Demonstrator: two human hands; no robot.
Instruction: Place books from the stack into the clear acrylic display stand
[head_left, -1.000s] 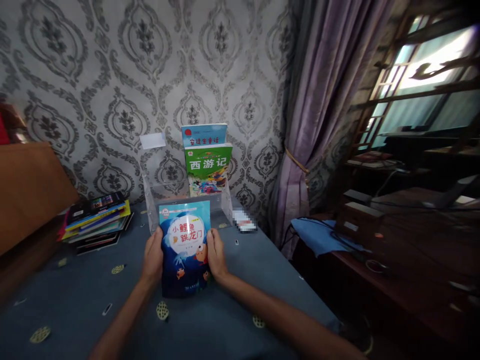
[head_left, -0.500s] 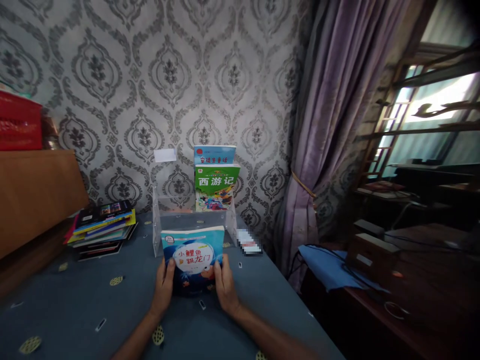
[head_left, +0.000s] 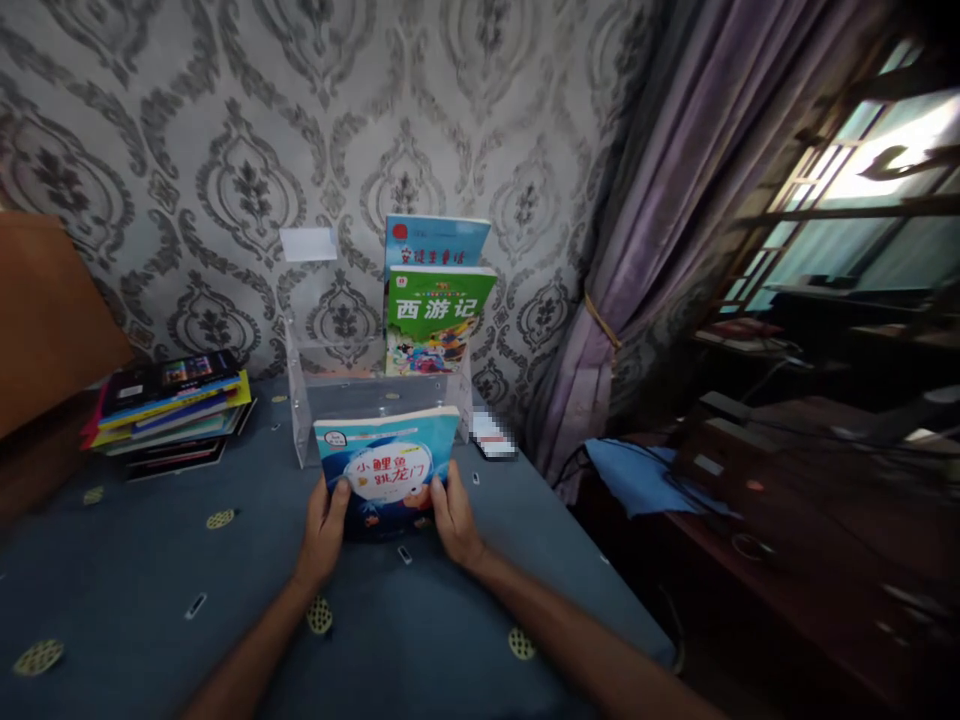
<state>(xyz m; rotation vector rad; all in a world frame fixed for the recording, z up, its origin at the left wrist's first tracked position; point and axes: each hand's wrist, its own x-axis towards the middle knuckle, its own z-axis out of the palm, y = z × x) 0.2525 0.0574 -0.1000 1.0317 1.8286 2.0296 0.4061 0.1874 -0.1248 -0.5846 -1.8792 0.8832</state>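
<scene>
A wall of grey damask wallpaper (head_left: 225,150) backs a surface spread with a blue patterned cloth (head_left: 135,560), and a purple curtain (head_left: 660,200) hangs at the right beside a dim window. On the cloth, against the wall, stands a clear acrylic book stand (head_left: 307,390) with stepped tiers. A green picture book (head_left: 435,320) sits upright in a rear tier and a light blue book (head_left: 435,240) rises just behind it. A pile of flat books (head_left: 169,410) lies well off to the left.

A blue children's book (head_left: 386,465) is held between the two hands at the front of the stand. The left hand (head_left: 324,530) grips its lower left edge, thumb laid on the cover; the right hand (head_left: 455,518) grips the lower right edge the same way. Both hands are closed on the book, one at each side, with the cover between them. The book stands nearly upright, tilted a little with its top toward the wall. Its cover faces the camera, the title reads right way up, and the top edge shows its page block. Its long axis runs roughly vertical, its lower edge down near the cloth between the wrists, just in front of the stand's front panel; whether it touches the stand cannot be told.
</scene>
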